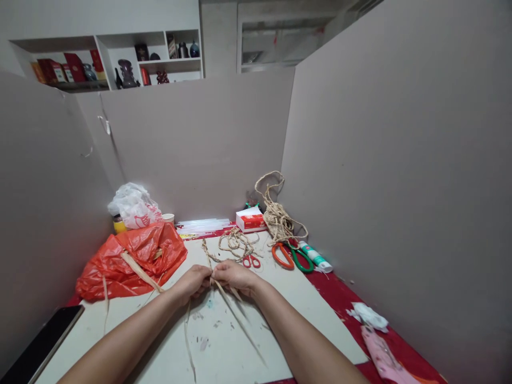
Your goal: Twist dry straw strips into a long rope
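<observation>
Left hand point(195, 281) and right hand point(235, 276) side by side over white sheet point(236, 358), both pinching straw strands point(229, 303) in fingertips, loose ends trailing nearer. Cord point(238, 245), red scissors point(251, 261) beyond; red bag point(138, 248) at left.

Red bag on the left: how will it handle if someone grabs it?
Probably floppy: the red plastic bag is crumpled into loose folds. It looks slippery, given the glossy highlights. The broad pale strip across its front could shift or drag along. Weight is hard to judge; the contents are mostly hidden.
</observation>
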### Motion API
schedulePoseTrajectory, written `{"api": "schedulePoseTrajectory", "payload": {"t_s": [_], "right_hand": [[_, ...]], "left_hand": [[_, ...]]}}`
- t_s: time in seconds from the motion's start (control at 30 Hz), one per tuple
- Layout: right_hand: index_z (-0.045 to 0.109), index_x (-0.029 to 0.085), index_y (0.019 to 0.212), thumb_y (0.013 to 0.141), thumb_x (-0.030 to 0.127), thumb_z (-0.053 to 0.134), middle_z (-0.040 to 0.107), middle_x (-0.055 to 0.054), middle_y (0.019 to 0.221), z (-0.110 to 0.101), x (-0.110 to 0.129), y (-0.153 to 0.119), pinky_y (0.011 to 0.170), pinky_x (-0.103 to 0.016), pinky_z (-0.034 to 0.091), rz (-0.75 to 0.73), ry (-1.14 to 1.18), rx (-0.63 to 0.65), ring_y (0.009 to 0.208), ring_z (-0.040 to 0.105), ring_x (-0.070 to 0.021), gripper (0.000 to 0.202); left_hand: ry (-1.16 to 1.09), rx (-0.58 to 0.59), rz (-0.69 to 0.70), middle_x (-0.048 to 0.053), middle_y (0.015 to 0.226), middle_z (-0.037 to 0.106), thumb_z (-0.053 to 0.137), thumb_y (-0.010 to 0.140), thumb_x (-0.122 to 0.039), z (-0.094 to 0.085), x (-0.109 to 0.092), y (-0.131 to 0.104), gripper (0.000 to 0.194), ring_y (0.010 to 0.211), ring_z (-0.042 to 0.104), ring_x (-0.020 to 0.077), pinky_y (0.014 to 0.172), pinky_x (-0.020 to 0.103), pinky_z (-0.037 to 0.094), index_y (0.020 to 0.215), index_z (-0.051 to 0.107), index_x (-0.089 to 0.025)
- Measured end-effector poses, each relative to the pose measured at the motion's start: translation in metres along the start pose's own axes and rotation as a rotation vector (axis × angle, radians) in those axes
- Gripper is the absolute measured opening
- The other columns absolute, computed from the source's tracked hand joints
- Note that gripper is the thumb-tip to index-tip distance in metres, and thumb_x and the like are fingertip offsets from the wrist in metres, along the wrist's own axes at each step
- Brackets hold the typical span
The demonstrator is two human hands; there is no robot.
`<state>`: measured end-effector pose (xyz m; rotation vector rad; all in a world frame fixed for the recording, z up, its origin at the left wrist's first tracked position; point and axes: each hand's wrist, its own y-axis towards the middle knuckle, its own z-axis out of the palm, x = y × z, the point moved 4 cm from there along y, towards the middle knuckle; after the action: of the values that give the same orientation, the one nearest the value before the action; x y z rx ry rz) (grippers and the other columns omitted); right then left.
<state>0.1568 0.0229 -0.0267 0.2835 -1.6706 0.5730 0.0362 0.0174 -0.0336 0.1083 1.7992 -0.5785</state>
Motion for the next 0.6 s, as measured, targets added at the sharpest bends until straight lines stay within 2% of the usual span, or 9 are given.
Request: {"api": "schedulePoseTrajectory", "payload": {"t_s": [0.1, 0.2, 0.3, 0.47, 0.6], "right_hand": [[0.056, 0.012, 0.058, 0.071, 0.016, 0.052, 0.038, 0.007, 0.042, -0.005, 0.000, -0.002, 0.040, -0.020, 0.016, 0.002, -0.101, -0.015, 0.038, 0.026, -0.0042, 0.014], [0.058, 0.012, 0.059, 0.069, 0.014, 0.053, 0.037, 0.008, 0.042, -0.008, 0.000, -0.001, 0.040, -0.020, 0.015, -0.005, -0.191, -0.039, 0.039, 0.025, -0.0045, 0.012], [0.056, 0.013, 0.058, 0.069, 0.015, 0.053, 0.036, 0.008, 0.044, -0.008, -0.002, 0.000, 0.041, -0.020, 0.016, -0.012, -0.239, -0.059, 0.041, 0.025, -0.0047, 0.011], [0.048, 0.015, 0.058, 0.072, 0.026, 0.056, 0.033, 0.008, 0.046, -0.010, -0.004, 0.000, 0.042, -0.021, 0.016, -0.015, -0.238, -0.059, 0.043, 0.023, -0.0050, 0.020], [0.046, 0.016, 0.058, 0.072, 0.032, 0.056, 0.034, 0.008, 0.047, -0.013, -0.007, 0.001, 0.043, -0.021, 0.017, -0.013, -0.229, -0.045, 0.045, 0.024, -0.0054, 0.024]], "left_hand": [[0.022, 0.005, -0.009, -0.010, 0.045, 0.025, 0.047, 0.071, -0.041, -0.006, 0.001, 0.003, 0.028, 0.035, 0.014, 0.0032, 0.036, 0.020, 0.007, 0.057, 0.035, -0.020], [0.038, 0.026, -0.008, -0.010, 0.046, 0.029, 0.054, 0.069, -0.043, -0.008, 0.001, 0.006, 0.029, 0.034, 0.017, 0.0026, 0.036, 0.020, 0.008, 0.061, 0.043, -0.018], [0.037, 0.047, 0.002, -0.010, 0.048, 0.032, 0.059, 0.067, -0.046, -0.010, 0.001, 0.007, 0.031, 0.035, 0.019, 0.0024, 0.036, 0.020, 0.010, 0.065, 0.048, -0.017], [0.026, 0.069, 0.032, -0.010, 0.046, 0.032, 0.064, 0.065, -0.043, -0.012, 0.000, 0.005, 0.030, 0.036, 0.020, 0.0030, 0.037, 0.020, 0.012, 0.070, 0.051, -0.016], [0.088, -0.006, 0.061, -0.008, 0.048, 0.039, 0.067, 0.062, -0.042, -0.012, 0.001, 0.007, 0.031, 0.039, 0.025, 0.0033, 0.040, 0.020, 0.015, 0.070, 0.054, -0.015]]}}
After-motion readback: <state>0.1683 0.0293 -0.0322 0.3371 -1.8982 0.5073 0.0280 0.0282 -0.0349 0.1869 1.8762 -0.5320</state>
